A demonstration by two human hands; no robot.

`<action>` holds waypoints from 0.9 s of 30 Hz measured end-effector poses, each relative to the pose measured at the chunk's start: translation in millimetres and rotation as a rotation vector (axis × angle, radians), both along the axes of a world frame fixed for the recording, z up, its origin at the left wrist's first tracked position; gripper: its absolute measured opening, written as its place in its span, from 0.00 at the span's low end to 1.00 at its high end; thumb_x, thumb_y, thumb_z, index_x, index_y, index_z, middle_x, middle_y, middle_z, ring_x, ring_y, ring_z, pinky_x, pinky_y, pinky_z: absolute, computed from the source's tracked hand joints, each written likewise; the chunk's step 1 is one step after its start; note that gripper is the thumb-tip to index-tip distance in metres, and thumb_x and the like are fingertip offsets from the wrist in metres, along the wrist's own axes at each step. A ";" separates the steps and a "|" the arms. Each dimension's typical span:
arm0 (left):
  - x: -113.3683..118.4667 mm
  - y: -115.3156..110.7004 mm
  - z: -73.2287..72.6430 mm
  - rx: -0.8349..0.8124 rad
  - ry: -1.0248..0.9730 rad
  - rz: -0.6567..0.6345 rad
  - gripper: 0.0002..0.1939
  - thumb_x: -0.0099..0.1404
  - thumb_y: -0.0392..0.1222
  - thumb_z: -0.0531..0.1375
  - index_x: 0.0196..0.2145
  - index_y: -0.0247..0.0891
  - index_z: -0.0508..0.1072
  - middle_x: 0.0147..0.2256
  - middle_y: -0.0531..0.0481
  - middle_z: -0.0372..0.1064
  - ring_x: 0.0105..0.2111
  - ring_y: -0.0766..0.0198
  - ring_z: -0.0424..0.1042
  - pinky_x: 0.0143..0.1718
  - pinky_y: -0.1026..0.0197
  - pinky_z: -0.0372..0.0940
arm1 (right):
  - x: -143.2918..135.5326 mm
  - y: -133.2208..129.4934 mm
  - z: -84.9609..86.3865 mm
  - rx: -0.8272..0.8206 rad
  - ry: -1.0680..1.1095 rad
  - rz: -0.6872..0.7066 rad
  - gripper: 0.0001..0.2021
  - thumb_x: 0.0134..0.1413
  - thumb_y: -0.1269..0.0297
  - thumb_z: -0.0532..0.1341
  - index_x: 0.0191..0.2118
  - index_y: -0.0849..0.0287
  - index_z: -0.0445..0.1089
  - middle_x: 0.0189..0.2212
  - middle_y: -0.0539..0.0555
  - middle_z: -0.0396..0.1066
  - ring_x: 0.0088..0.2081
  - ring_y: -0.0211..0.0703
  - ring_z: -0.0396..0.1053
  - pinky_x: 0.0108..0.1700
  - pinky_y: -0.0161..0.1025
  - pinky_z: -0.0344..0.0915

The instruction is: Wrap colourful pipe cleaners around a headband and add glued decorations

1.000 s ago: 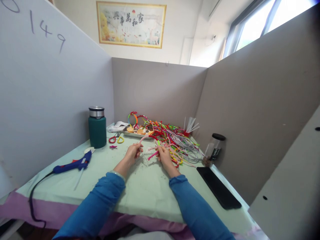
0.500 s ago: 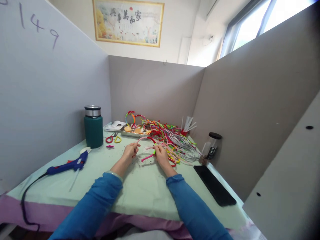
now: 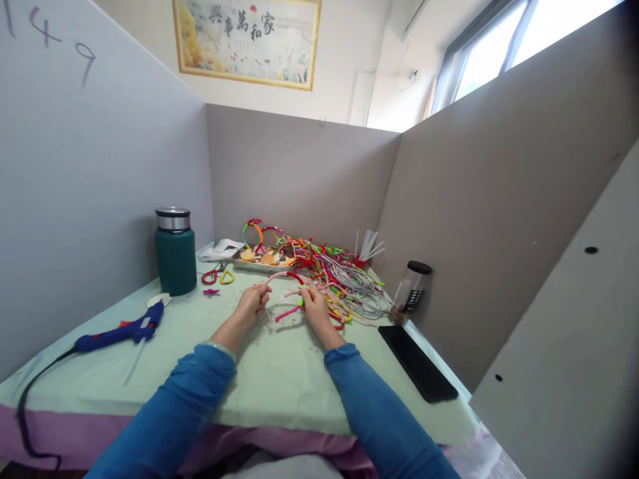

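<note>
In front of the metal tray holding orange pieces, the left fingers and right fingers clamp an arched pink-and-red band.

1 held band, 2 hands, 1 grn btl, 1 glue gun.

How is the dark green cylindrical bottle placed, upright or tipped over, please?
Upright: the bottle stands on its base on the pale green tablecloth, with its silver top uppermost.

Your left hand and right hand reach forward, apart, fingers pinched, both forearms angled inward.
</note>
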State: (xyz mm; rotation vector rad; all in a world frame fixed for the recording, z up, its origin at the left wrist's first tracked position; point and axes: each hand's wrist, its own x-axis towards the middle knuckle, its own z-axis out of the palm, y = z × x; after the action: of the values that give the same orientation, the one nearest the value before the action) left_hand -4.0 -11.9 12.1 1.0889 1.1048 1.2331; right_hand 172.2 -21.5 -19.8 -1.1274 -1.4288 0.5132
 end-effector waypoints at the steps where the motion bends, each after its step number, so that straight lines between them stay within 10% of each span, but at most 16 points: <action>1: -0.1 0.3 -0.3 0.001 0.000 0.006 0.07 0.59 0.43 0.52 0.28 0.38 0.62 0.13 0.62 0.47 0.10 0.74 0.40 0.12 0.69 0.36 | 0.1 0.1 -0.4 -0.010 0.002 0.005 0.12 0.56 0.58 0.52 0.28 0.56 0.67 0.18 0.47 0.61 0.22 0.38 0.59 0.25 0.34 0.54; 11: -3.3 5.6 -3.4 -0.001 0.003 0.047 0.06 0.58 0.43 0.52 0.29 0.38 0.62 0.13 0.61 0.49 0.10 0.74 0.42 0.12 0.69 0.39 | 5.1 -5.7 14.6 -0.004 -0.095 -0.193 0.17 0.58 0.52 0.48 0.30 0.55 0.67 0.19 0.48 0.66 0.26 0.40 0.63 0.31 0.34 0.58; 19: 1.7 5.0 -6.1 -0.021 0.187 -0.066 0.10 0.56 0.46 0.55 0.29 0.36 0.66 0.13 0.61 0.49 0.10 0.74 0.41 0.12 0.69 0.36 | 98.8 3.8 34.2 -0.083 -0.035 -0.426 0.13 0.50 0.59 0.53 0.29 0.61 0.71 0.23 0.51 0.72 0.22 0.38 0.65 0.26 0.33 0.58; 27: -2.0 14.6 -18.7 0.011 0.225 -0.094 0.12 0.56 0.48 0.55 0.30 0.36 0.67 0.13 0.60 0.51 0.09 0.74 0.42 0.11 0.68 0.38 | 111.8 -3.8 19.6 -0.324 -0.644 -0.468 0.11 0.48 0.65 0.56 0.33 0.55 0.75 0.32 0.54 0.75 0.34 0.44 0.70 0.30 0.34 0.57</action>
State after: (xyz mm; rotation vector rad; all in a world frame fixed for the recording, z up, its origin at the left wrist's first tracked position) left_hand -6.0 2.7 -6.6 1.2969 1.2022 1.0619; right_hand 283.9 -25.3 -0.2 -1.9470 -1.5697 0.0330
